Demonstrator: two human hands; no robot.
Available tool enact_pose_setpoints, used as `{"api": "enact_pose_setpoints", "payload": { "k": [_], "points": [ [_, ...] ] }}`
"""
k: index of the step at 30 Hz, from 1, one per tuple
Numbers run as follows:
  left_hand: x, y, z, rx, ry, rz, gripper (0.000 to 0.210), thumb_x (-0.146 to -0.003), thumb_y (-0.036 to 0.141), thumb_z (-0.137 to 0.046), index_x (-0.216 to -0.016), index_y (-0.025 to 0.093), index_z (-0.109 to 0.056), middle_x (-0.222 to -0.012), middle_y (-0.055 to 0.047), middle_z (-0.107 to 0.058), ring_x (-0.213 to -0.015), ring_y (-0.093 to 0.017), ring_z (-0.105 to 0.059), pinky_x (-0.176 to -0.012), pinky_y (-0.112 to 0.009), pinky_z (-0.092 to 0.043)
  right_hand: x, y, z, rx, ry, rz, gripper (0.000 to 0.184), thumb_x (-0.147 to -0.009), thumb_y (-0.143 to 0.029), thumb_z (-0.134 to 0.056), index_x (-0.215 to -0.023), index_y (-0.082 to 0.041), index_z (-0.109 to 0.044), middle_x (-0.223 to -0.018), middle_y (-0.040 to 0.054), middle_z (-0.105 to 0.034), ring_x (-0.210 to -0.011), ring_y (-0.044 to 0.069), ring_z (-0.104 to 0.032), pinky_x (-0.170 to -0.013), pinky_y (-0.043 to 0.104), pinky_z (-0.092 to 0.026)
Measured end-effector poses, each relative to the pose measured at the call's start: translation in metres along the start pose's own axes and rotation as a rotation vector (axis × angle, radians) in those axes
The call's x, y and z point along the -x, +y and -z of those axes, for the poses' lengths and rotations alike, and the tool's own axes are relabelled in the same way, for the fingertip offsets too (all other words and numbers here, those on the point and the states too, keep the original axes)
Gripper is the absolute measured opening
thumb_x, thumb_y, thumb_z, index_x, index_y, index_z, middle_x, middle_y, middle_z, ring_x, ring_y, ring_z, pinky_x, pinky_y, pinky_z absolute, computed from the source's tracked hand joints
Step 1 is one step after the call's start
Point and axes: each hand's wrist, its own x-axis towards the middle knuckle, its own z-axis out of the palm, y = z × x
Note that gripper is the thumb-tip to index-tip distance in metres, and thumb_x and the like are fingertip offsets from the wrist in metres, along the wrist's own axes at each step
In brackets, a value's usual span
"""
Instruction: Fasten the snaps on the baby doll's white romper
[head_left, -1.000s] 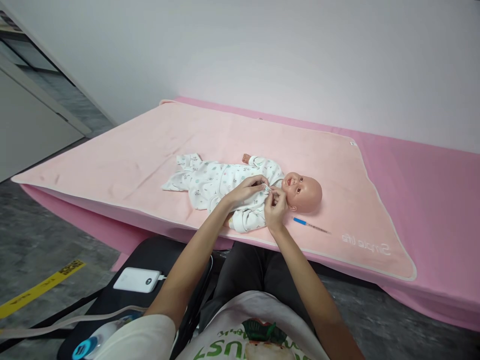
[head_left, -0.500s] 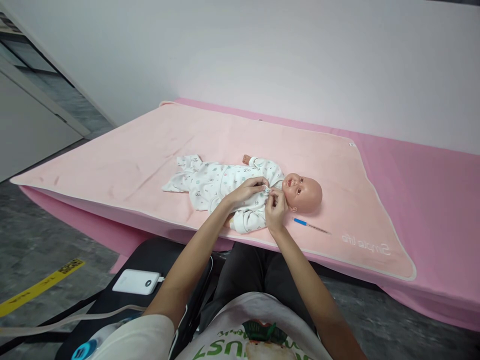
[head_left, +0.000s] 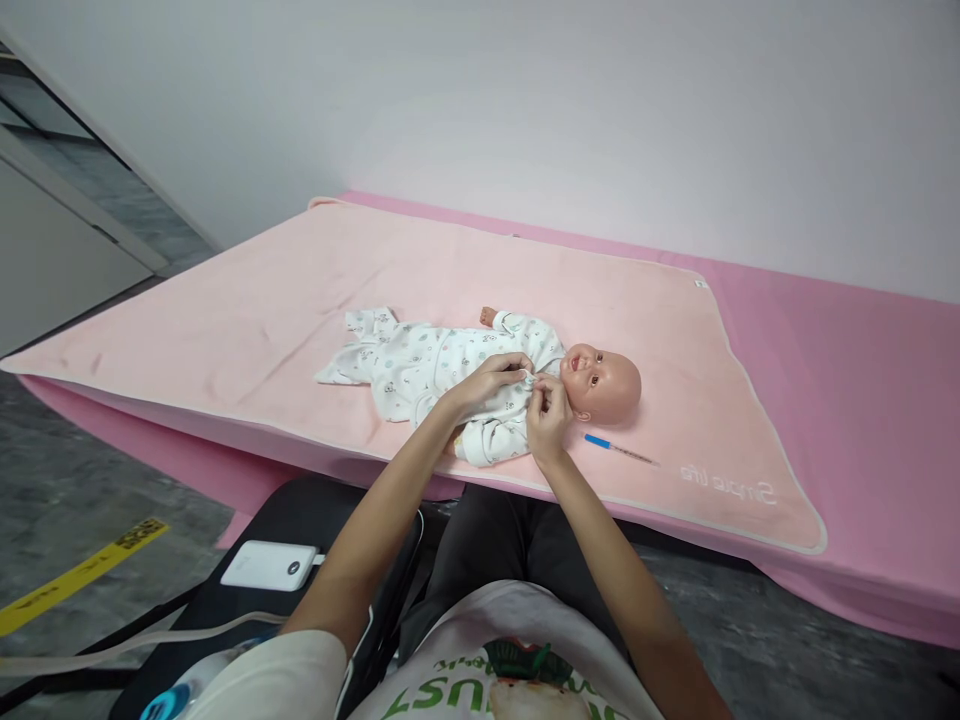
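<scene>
A baby doll (head_left: 609,385) lies on its back across a pale pink blanket (head_left: 247,300), its head to the right. It wears a white patterned baby outfit (head_left: 420,355). At the chest, near the neck, my left hand (head_left: 491,380) pinches the fabric between thumb and fingers. Close against it, my right hand (head_left: 550,415) pinches the same part of the outfit, with its fingers curled. Whatever fastening may lie between the fingertips is too small to make out. A thermometer with a blue end (head_left: 598,441) rests on the blanket just right of my right hand.
The blanket covers a pink-draped table (head_left: 885,420) against a white wall (head_left: 525,110). To my left, a black seat (head_left: 337,500) holds a white power bank (head_left: 270,565) with a cable. A bottle with a blue cap (head_left: 166,703) is at lower left.
The view has shifted slightly, so the scene sits a little further left. Both hands stay at the doll's chest, pinching the outfit, with hardly any movement.
</scene>
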Motion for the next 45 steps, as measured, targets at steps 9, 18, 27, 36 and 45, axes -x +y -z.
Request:
{"api": "enact_pose_setpoints", "payload": {
  "k": [9,18,27,36,45],
  "points": [
    [-0.002,-0.002,0.0,0.006,0.01,0.012,0.012,-0.068,0.026,-0.055,-0.072,0.014,-0.053,-0.072,0.0,-0.05,-0.072,-0.013,-0.045,-0.069,-0.025,-0.036,0.002,0.001,-0.001,-0.007,-0.001,-0.06,0.009,-0.087,-0.02,-0.044,-0.088,-0.017,-0.052,-0.088,0.0086,-0.066,-0.081,0.015,-0.065,-0.069,0.026,-0.054],
    [0.001,0.003,-0.002,0.006,0.029,-0.001,0.009,-0.07,0.022,-0.054,-0.073,0.014,-0.054,-0.073,0.0,-0.052,-0.072,-0.013,-0.047,-0.069,-0.024,-0.036,-0.004,-0.005,0.002,0.043,0.002,0.047,0.019,-0.087,-0.015,-0.041,-0.088,-0.016,-0.06,-0.084,0.0071,-0.067,-0.083,0.014,-0.064,-0.076,0.028,-0.053],
    [-0.001,-0.005,0.004,0.107,0.05,-0.046,0.015,-0.073,0.022,-0.057,-0.084,0.016,-0.051,-0.07,0.003,-0.047,-0.066,-0.009,-0.045,-0.063,-0.02,-0.035,-0.003,-0.007,0.002,0.092,-0.058,0.03,0.021,-0.085,-0.02,-0.047,-0.097,-0.015,-0.063,-0.095,0.0114,-0.066,-0.075,0.014,-0.064,-0.056,0.023,-0.053],
    [-0.002,-0.003,0.004,0.011,0.099,-0.078,0.02,-0.077,0.032,-0.057,-0.083,0.012,-0.061,-0.078,-0.003,-0.06,-0.076,-0.014,-0.053,-0.072,-0.025,-0.041,-0.005,-0.006,0.002,0.085,-0.069,-0.004,0.025,-0.087,-0.022,-0.043,-0.1,-0.016,-0.063,-0.094,0.0112,-0.065,-0.073,0.014,-0.063,-0.061,0.026,-0.054],
    [-0.002,-0.007,0.005,-0.102,0.143,-0.128,0.025,-0.077,0.036,-0.06,-0.083,0.012,-0.064,-0.082,-0.005,-0.062,-0.079,-0.015,-0.056,-0.073,-0.026,-0.043,-0.005,-0.004,0.001,0.1,-0.031,0.039,0.022,-0.088,-0.021,-0.045,-0.099,-0.014,-0.062,-0.089,0.0106,-0.067,-0.083,0.016,-0.064,-0.07,0.028,-0.054]
  ]
}}
